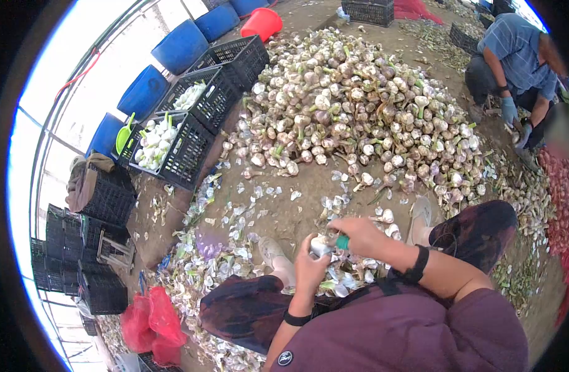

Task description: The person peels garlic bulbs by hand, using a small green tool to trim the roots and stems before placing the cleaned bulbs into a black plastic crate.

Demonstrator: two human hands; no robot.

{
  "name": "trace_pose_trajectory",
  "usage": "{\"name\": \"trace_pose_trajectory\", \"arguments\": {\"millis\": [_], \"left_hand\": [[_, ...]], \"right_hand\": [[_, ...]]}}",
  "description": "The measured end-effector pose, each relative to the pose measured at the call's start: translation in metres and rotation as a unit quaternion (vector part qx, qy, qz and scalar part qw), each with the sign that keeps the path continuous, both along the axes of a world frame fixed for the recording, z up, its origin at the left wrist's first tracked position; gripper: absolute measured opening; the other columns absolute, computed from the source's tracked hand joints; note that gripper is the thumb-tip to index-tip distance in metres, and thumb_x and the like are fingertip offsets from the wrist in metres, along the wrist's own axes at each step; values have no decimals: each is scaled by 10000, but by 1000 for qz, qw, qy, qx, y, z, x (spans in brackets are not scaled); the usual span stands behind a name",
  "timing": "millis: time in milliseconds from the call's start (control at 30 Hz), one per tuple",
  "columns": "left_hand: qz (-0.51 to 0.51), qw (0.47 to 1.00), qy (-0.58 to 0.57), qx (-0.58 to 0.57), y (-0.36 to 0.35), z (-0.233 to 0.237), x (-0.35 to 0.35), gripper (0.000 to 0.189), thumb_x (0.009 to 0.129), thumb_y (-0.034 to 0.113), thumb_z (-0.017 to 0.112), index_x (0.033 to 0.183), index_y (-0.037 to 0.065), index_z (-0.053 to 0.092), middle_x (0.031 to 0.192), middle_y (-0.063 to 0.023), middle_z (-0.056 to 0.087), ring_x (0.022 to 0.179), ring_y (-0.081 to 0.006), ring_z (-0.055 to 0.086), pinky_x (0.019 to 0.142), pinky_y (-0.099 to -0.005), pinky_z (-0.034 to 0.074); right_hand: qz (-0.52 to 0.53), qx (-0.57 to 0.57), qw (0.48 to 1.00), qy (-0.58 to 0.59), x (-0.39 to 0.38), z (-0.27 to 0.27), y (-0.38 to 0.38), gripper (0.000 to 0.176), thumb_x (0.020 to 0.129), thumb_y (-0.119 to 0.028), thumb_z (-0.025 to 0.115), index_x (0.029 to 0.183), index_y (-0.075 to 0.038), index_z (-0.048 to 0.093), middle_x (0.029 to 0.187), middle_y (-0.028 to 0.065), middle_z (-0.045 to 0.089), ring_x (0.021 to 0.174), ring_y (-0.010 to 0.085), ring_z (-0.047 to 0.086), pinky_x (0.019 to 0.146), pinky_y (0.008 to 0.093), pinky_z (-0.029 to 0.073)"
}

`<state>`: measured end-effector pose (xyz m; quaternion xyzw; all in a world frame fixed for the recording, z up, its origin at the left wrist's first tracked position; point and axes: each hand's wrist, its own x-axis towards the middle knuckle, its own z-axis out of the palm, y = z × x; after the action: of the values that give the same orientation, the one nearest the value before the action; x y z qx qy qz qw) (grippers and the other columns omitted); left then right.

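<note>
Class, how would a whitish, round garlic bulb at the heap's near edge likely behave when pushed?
The whitish, round garlic bulb would probably roll, given its rounded sides. It may shed bits, since thin, pale, papery skins litter the brown ground.

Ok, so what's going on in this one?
The left hand holds a pale, rounded thing, apparently a garlic bulb; the right hand grips a small green object close beside it. A heap of purple-tinged white garlic bulbs lies ahead; whiter bulbs sit in a black plastic crate at left. At right, a gloved co-worker bends forward.
</note>
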<state>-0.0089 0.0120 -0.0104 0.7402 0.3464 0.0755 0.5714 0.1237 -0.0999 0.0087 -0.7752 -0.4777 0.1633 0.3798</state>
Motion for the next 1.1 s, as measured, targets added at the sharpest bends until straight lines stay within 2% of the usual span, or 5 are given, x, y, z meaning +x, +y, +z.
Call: {"name": "trace_pose_trajectory", "arguments": {"millis": [467,667,800,1000,1100], "left_hand": [[-25,970,27,241,-8,4,3,576,648,45,663,1187,-4,466,1077,-164,549,974,-263,564,828,-319,450],[41,956,-176,-232,-8,3,5,602,644,-73,531,1226,-9,393,1091,-144,528,1034,-260,538,870,-321,446],[107,873,-248,-406,-5,8,6,594,629,-119,384,1212,-1,385,1119,-148,503,1048,-253,511,913,-343,420],[80,806,-325,-488,-4,1,5,392,831,181,535,1168,10,428,1051,-154,554,908,-255,562,829,-346,469],[135,808,-260,-511,0,3,3,443,914,440,398,1077,37,484,978,-137,587,857,-242,575,768,-346,487]], "right_hand": [[18,0,994,-111,-6,-2,7,128,706,-108,535,797,-19,520,793,146,594,781,325,590,699,390,483],[-111,-99,977,-152,33,-36,-11,157,690,-29,550,846,-15,543,772,149,597,790,338,590,690,391,484],[-39,-1,991,128,27,-4,-15,276,693,12,566,967,-23,559,895,144,604,850,287,586,722,357,474],[38,89,990,97,6,19,-6,252,720,-81,596,970,-62,576,888,128,611,845,322,572,742,377,460],[-61,41,997,-2,11,1,-4,268,732,-94,594,997,-69,571,923,124,608,870,332,569,745,375,459]]}}
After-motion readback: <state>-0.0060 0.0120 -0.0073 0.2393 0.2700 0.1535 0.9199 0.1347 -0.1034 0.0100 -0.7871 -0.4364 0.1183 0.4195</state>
